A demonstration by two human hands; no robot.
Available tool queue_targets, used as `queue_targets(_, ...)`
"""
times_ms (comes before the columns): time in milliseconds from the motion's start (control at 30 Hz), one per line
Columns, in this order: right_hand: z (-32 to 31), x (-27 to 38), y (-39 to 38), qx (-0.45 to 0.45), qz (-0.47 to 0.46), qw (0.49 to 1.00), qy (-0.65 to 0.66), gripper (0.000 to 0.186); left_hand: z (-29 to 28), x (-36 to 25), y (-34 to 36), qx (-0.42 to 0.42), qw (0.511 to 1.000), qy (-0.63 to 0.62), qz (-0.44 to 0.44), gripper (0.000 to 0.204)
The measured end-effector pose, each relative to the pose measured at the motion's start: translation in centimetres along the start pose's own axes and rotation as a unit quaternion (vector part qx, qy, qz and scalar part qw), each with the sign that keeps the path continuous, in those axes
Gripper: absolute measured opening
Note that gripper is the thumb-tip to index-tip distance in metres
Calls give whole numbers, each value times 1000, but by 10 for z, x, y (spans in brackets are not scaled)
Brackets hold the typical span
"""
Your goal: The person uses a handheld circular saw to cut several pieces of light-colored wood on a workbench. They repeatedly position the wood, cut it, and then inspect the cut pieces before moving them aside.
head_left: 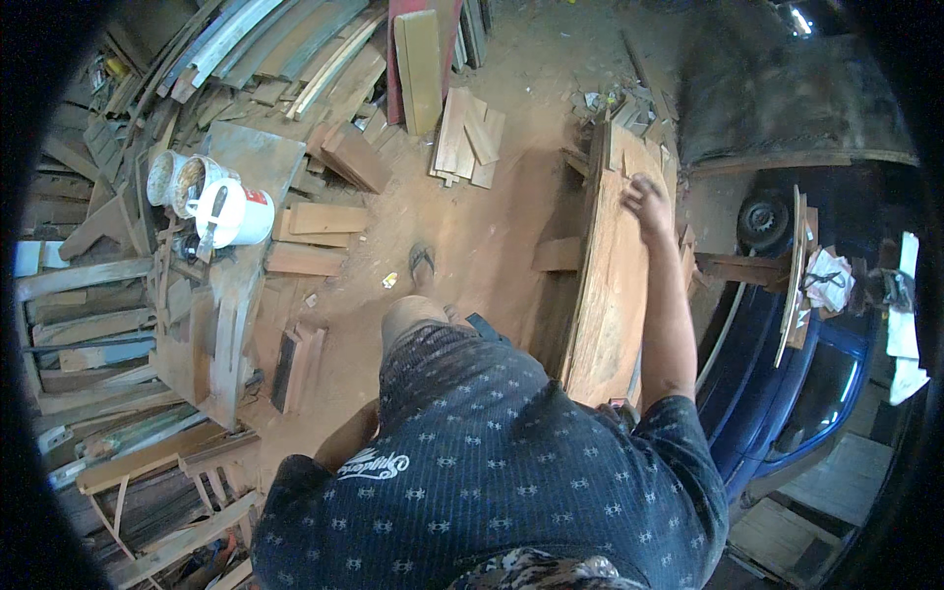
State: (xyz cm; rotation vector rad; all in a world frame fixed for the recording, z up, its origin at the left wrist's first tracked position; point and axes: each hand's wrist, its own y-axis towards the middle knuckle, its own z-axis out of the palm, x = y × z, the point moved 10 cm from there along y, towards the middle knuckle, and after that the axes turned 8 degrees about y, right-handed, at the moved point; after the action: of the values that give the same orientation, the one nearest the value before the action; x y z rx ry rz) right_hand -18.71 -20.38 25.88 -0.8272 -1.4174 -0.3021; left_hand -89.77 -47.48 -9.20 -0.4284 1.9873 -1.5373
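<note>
My right hand (pixel 646 205) reaches forward over the far part of a long wooden bench top (pixel 605 295) to my right. Its fingers are loosely bent and apart, with nothing visible between them; I cannot tell whether they touch the wood. Close by the fingertips lies a flat piece of wood (pixel 629 149) at the bench's far end. My left forearm (pixel 351 441) hangs beside my body, and the hand itself is hidden behind my shirt.
Left stands a worn table (pixel 258 147) with a white bucket (pixel 236 213) and other pails. Planks (pixel 470 138) lie on the dirt floor ahead; timber stacks line the left side. A blue vehicle (pixel 757 383) is beyond the bench. A block (pixel 558 254) juts from the bench's left side.
</note>
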Motion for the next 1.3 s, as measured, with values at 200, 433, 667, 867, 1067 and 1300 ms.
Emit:
queue_targets(200,-32,-174,-109,23,180,983,33,45,20,12,-22,-11,1000,12,14,50)
queue_targets(433,-86,-312,-216,-18,313,949,36,21,13,41,-52,-34,999,-33,-6,53)
queue_targets(667,-63,-373,-278,-53,401,914,-32,40,-15,79,-57,-25,996,-73,-51,57)
queue_targets(867,63,-349,-273,46,368,916,-153,42,-42,108,-62,1,989,-118,-83,60)
queue_targets(1067,179,-329,-244,113,302,927,-193,33,-83,127,-72,38,985,-127,-113,63)
queue_targets(1300,242,-315,-263,129,285,931,-188,30,-148,120,-33,96,989,-46,-100,68)
